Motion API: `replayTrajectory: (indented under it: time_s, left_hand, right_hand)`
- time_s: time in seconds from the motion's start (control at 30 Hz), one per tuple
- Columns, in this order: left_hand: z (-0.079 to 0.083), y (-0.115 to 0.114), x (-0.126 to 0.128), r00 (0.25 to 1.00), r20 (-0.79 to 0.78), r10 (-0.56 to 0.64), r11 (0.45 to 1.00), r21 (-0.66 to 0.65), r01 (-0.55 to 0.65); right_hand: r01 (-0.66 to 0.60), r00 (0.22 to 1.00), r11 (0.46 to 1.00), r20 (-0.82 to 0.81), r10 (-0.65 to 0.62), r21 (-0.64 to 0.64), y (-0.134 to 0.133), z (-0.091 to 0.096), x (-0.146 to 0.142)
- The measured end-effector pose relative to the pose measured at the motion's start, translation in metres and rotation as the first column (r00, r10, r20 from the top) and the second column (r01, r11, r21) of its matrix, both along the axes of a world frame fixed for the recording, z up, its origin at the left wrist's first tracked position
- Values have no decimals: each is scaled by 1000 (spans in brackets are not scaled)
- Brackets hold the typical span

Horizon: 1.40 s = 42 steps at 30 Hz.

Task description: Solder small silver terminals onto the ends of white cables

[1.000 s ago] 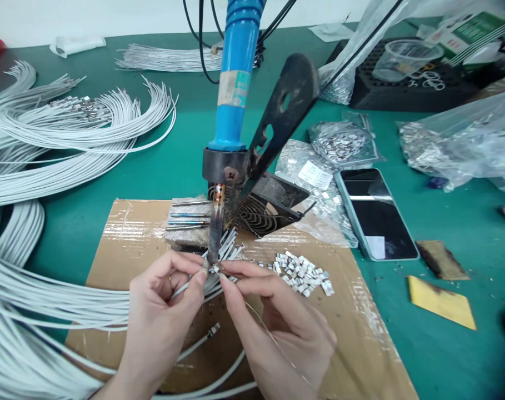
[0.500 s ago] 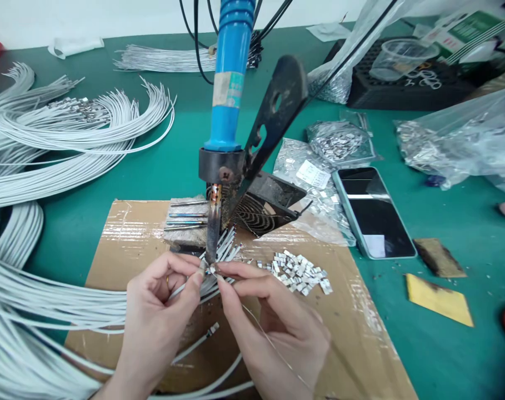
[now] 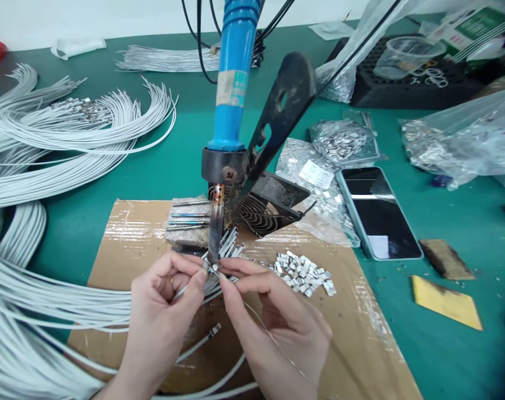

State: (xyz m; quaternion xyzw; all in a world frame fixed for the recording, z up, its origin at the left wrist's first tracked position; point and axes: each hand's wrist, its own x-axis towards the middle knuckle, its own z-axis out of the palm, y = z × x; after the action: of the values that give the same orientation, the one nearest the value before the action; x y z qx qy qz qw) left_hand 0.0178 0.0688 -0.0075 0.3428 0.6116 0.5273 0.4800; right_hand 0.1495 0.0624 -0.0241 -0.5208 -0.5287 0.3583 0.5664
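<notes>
Between thumb and forefinger my left hand (image 3: 166,305) pinches the end of a white cable, right beneath the tip of a blue-handled soldering iron (image 3: 231,111) fixed pointing down. My right hand (image 3: 277,322) is closed on a thin solder wire (image 3: 273,337), which trails down over the palm. Both sets of fingertips almost meet at a small metal connector (image 3: 214,268) at the iron's tip; the exact contact is partly hidden. A finished-looking cable end with a metal connector (image 3: 214,330) lies below the hands. Several small metal connectors (image 3: 306,274) are heaped to the right.
A cardboard sheet (image 3: 373,344) covers the green table. Bundles of white cables (image 3: 69,289) fill the left. A black fan (image 3: 273,200) stands behind the iron. A phone (image 3: 381,214), a yellow sponge (image 3: 447,303) and bags of metal parts (image 3: 344,141) lie to the right.
The view has shifted slightly, so everything sits a little further right. Both hands keep their pinch at the iron's tip, with no clear change in what they hold.
</notes>
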Motion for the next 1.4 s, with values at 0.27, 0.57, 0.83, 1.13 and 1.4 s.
replayTrajectory:
  time_s: [0.27, 0.57, 0.83, 1.13, 1.4]
  left_hand:
    - [1, 0, 1, 1000, -20, 14, 1000, 4, -14]
    - [1, 1, 3, 999, -25, 20, 1000, 4, -20]
    - [1, 0, 3, 999, -27, 30, 999, -11, -30]
    - [-3, -4, 2, 1000, -26, -3, 1000, -11, 3]
    - [4, -15, 18, 985, -123, 118, 993, -3, -119]
  right_hand:
    - [1, 1000, 1000, -11, -1, -14, 1, 2, -1]
    - [36, 999, 999, -10, -36, 11, 1, 3, -2]
    - [42, 999, 999, -11, -42, 1, 1, 3, -3]
    - [53, 997, 998, -47, -55, -37, -2, 2, -4]
    - [19, 999, 996, -42, -23, -87, -4, 0, -2]
